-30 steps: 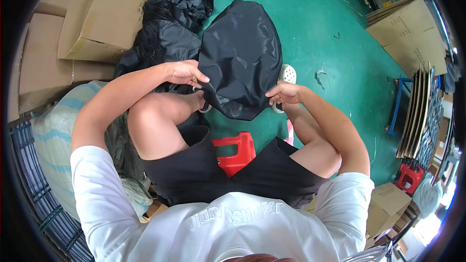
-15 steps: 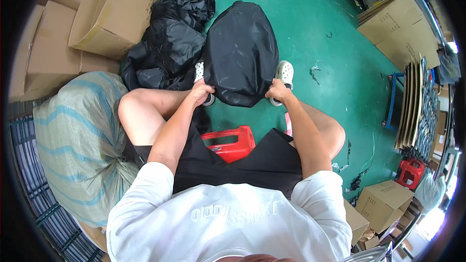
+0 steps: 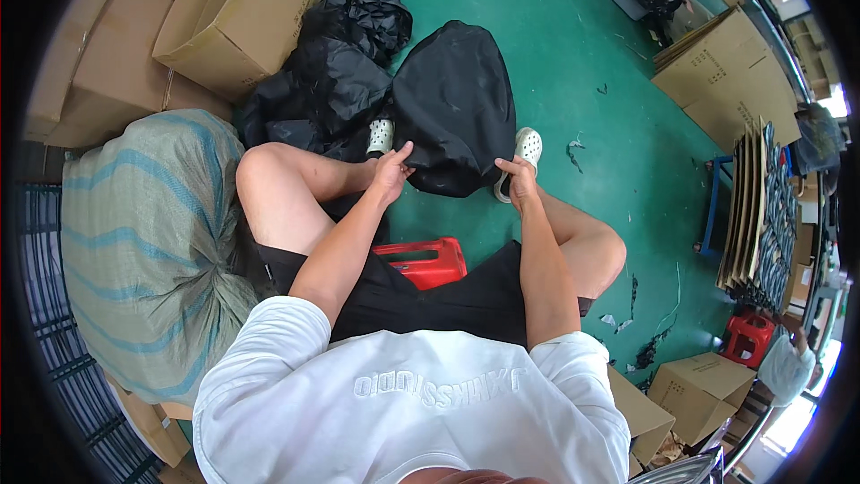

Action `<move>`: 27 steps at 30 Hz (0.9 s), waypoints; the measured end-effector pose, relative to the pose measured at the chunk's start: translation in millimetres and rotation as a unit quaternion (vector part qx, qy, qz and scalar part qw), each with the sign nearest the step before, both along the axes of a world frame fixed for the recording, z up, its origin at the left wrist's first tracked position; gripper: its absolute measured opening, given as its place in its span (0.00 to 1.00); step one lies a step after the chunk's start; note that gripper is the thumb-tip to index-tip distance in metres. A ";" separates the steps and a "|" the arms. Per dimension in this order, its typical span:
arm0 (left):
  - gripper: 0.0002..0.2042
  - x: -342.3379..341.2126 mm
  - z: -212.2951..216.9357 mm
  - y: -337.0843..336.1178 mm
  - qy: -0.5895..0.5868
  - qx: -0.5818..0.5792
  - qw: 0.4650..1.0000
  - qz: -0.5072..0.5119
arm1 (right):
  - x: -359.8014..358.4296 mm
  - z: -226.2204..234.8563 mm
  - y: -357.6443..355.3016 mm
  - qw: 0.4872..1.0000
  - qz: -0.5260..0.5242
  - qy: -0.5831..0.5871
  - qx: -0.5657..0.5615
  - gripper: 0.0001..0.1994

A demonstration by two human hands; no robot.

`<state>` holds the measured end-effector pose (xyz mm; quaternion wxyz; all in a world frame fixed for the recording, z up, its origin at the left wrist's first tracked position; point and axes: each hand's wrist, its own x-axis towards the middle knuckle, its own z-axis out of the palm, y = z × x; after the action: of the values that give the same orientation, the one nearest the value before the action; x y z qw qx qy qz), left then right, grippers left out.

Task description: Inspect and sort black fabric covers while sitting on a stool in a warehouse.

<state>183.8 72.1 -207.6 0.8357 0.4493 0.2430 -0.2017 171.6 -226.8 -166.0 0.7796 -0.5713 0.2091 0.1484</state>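
A rounded black cloth bag or cover [image 3: 455, 112] stands out in front of me between my feet, its near edge creased. My left hand [image 3: 391, 176] is at its near left side, thumb up along the edge and fingers curled against the cloth. On the near right side, my right hand [image 3: 520, 181] pinches the edge, its thumb pointing inward. Whatever the fingers do beneath the cloth is hidden. Beside the bag on the left lies a heap of crumpled black sheeting [image 3: 336, 72].
Cardboard boxes [image 3: 242, 27] are stacked at the far left, above a bulging striped woven sack [image 3: 143, 242]. Between my legs is a red plastic stool [image 3: 439, 264]. Flattened cartons [image 3: 743, 215] stand on the right, and black scraps [image 3: 649, 350] litter the green floor [image 3: 582, 81].
The bag's top has dropped lower and its outline has narrowed. My hands have shifted their hold, with the thumbs now lifted and stretched out. The whole view has also moved slightly.
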 end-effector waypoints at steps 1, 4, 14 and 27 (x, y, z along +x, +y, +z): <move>0.17 -1.7 2.3 -1.0 -0.003 -0.003 1.000 0.003 | -0.9 2.1 3.5 0.998 -0.017 -0.021 0.058 0.10; 0.18 -7.5 32.3 -20.5 0.044 -0.157 0.985 0.057 | -9.3 0.8 -0.3 0.988 -0.047 -0.022 0.147 0.10; 0.11 -50.7 -31.7 -25.0 0.192 0.011 0.981 0.003 | -31.3 -47.4 51.4 0.963 -0.131 0.236 -0.016 0.15; 0.13 -57.0 -76.1 -23.8 0.253 0.084 0.964 0.014 | -40.4 -125.9 74.0 0.936 -0.258 0.217 -0.105 0.09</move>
<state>126.8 48.3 -283.7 0.7089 0.4491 0.4687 -0.2759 131.2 -152.8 -291.9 0.6622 -0.5307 0.5275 0.0395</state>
